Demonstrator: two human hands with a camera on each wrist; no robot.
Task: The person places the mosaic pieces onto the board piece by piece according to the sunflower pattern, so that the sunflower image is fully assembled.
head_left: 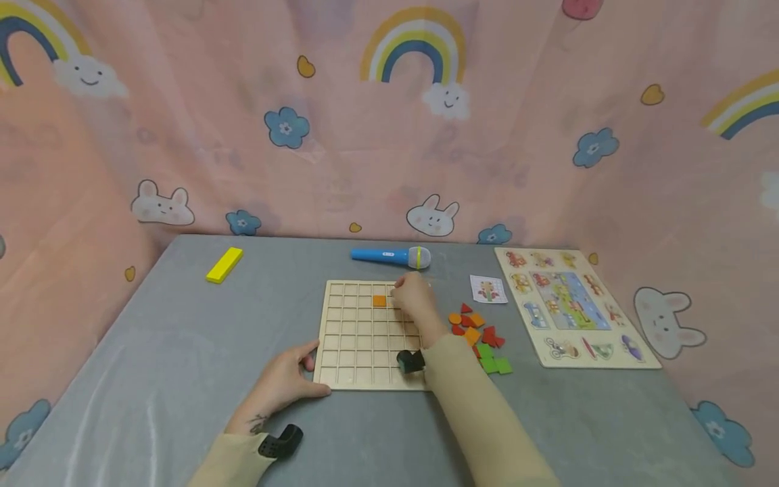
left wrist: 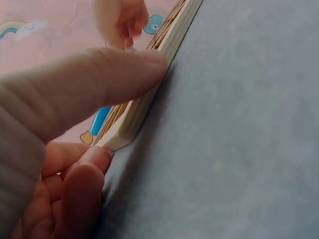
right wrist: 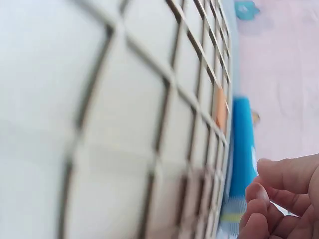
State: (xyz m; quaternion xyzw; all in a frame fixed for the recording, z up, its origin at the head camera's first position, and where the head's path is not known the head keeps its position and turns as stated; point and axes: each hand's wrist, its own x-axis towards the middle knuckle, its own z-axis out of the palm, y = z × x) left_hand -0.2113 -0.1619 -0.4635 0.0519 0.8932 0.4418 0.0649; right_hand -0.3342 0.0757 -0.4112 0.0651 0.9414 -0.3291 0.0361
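Observation:
A light wooden grid board (head_left: 353, 341) lies on the table, with one orange square tile (head_left: 380, 301) in a cell near its far edge. My left hand (head_left: 282, 379) holds the board's near left corner, thumb along the front edge and fingers at the left side. Over the far right part of the board is my right hand (head_left: 416, 301), just right of the orange tile. Its fingers (right wrist: 256, 209) are bent close to the thumb in the right wrist view. No piece shows between them, though the fingertips partly hide that spot.
Red, orange and green pieces (head_left: 487, 350) lie loose right of the board. Beyond them are a small picture card (head_left: 488, 289) and a wooden picture puzzle (head_left: 529, 341). A blue toy microphone (head_left: 383, 256) lies behind the board. A yellow block (head_left: 224, 265) is at the far left.

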